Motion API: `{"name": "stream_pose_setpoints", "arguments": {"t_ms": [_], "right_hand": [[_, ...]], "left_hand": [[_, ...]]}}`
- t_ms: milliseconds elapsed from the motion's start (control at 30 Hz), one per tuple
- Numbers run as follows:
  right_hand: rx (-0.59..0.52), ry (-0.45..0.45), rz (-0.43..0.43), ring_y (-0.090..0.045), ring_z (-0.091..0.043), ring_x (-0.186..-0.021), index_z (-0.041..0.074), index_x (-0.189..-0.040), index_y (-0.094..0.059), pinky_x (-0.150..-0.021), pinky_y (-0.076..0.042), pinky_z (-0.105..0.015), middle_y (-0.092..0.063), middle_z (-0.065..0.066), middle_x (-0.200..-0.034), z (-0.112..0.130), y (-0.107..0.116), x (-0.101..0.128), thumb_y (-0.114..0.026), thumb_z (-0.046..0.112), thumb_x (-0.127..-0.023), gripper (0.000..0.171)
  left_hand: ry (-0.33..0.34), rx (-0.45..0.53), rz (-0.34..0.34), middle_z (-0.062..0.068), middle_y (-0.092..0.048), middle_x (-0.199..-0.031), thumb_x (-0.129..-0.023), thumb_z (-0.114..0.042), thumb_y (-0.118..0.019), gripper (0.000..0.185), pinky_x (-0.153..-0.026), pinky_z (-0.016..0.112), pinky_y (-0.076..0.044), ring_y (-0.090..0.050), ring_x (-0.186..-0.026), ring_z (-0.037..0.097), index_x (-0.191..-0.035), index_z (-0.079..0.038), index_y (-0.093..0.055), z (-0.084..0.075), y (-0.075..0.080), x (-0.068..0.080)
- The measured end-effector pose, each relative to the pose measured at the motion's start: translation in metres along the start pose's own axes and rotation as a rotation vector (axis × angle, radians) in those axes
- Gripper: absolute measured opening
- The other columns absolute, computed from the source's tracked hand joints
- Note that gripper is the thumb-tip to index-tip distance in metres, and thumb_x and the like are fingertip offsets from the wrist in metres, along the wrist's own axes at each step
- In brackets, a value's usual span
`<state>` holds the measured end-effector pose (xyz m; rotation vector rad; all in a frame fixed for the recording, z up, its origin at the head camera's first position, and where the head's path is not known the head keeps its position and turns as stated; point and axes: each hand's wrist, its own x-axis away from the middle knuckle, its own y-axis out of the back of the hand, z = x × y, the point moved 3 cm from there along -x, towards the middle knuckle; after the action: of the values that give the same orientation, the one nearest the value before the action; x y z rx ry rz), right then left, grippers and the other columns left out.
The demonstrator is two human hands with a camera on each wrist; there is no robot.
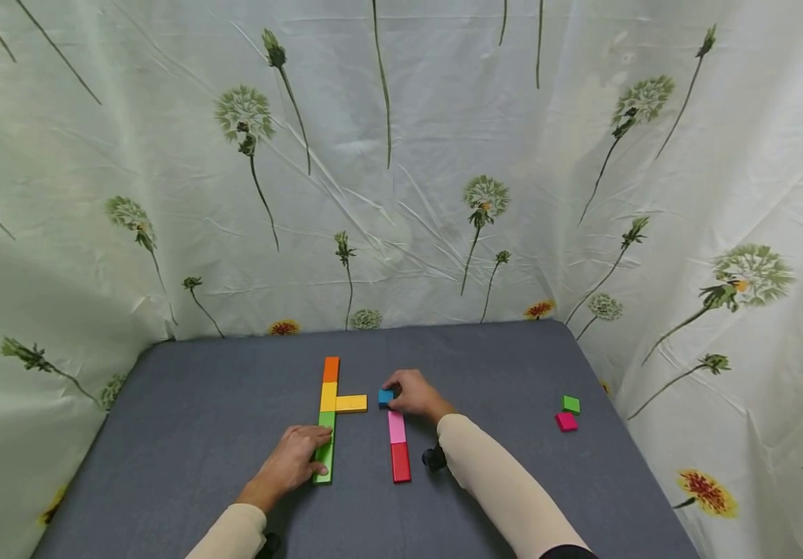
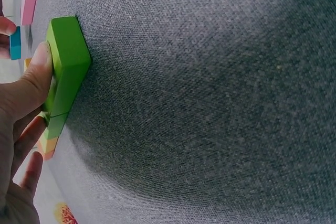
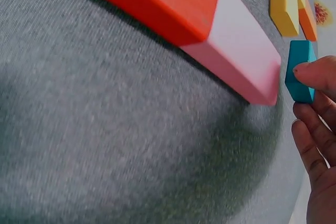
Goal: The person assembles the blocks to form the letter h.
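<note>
My right hand (image 1: 413, 394) pinches a small blue block (image 3: 299, 59) between thumb and fingers, just beyond the end of a pink block (image 1: 397, 427). That pink block lies end to end with a red block (image 1: 400, 463). On the left, my left hand (image 1: 294, 456) rests on a row of green blocks (image 1: 325, 463), with thumb and fingertips touching them from above. In line beyond the green come a yellow block (image 1: 328, 397) and an orange block (image 1: 331, 369). A second yellow block (image 1: 352, 404) juts sideways from this row toward the blue one.
Off to the right on the grey table (image 1: 485, 357) lie a small green block (image 1: 571, 404) and a magenta block (image 1: 566, 421). A pale curtain (image 1: 401, 217) printed with dandelions hangs behind the table and along its sides.
</note>
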<state>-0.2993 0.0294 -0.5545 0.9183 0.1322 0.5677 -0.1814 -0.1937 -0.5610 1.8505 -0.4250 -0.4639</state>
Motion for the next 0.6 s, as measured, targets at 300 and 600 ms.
{"name": "stream_pose_setpoints", "arguments": {"t_ms": [300,600], "right_hand": [[0.007,-0.028,0.008,-0.06,-0.018,-0.094,0.005,-0.106,-0.073,-0.087,-0.051,-0.033,-0.069,-0.006,-0.104,0.007,-0.008,-0.007,-0.075,0.004,-0.079,0.028],[-0.05,-0.053,-0.01,-0.059,-0.016,-0.088,0.005,-0.104,-0.074,-0.083,-0.051,-0.032,-0.068,-0.006,-0.099,0.008,-0.017,-0.007,-0.075,0.0,-0.077,0.027]], "left_hand": [[0.0,-0.015,0.005,0.012,-0.068,-0.116,-0.067,-0.024,-0.085,0.052,-0.09,0.049,-0.045,-0.063,-0.108,0.028,-0.109,0.003,-0.07,0.0,0.002,0.0],[0.007,-0.011,0.015,0.012,-0.068,-0.116,-0.068,-0.024,-0.085,0.053,-0.091,0.049,-0.045,-0.062,-0.109,0.029,-0.11,0.004,-0.07,0.0,0.001,0.001]]}}
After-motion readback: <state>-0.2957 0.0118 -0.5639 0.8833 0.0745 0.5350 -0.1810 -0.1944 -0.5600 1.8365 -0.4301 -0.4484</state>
